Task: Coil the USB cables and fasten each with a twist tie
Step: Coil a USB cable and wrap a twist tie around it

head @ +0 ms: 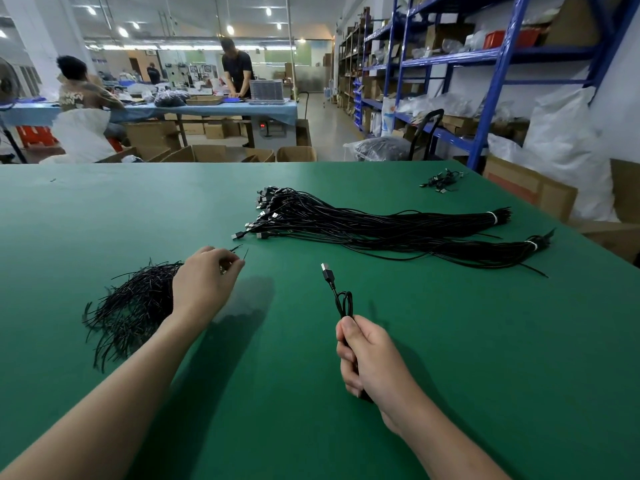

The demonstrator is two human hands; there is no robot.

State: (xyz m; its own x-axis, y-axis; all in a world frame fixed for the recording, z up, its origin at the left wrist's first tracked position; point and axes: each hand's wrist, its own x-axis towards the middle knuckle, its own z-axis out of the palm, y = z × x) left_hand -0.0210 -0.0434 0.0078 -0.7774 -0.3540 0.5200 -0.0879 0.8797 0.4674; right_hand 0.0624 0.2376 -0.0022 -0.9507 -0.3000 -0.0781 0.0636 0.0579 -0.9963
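At the far left of the green table [104,209] lies a loose pile of twist ties [131,306], thin black wires fanned out in all directions. The left hand [204,282] reaches over the pile's right edge with its fingers curled together. It appears to pinch one twist tie [246,254], whose end sticks up just past the fingertips, though the grip itself is hidden behind the knuckles.

Nearer the middle, the right hand [367,355] is clenched around a coiled cable [343,301], held above the table. A small loop and the USB plug [327,271] stand out above the fist, and the rest of the coil is hidden inside it.

Beyond, to the right, a big bundle of uncoiled cables [381,226] stretches across the table, plugs towards the middle and tails bound with a white band. A second bundle [502,251] lies just beside it, and a small heap of cables [443,180] sits near the far edge.

The cable looks light, thin and springy, so the coil would likely spring open if the fist loosens. It is best kept gripped across its middle, leaving a bare stretch of loops for the tie. The tie is a fine, bendable wire that keeps its shape. Taking it near one end leaves enough length to wrap and twist.
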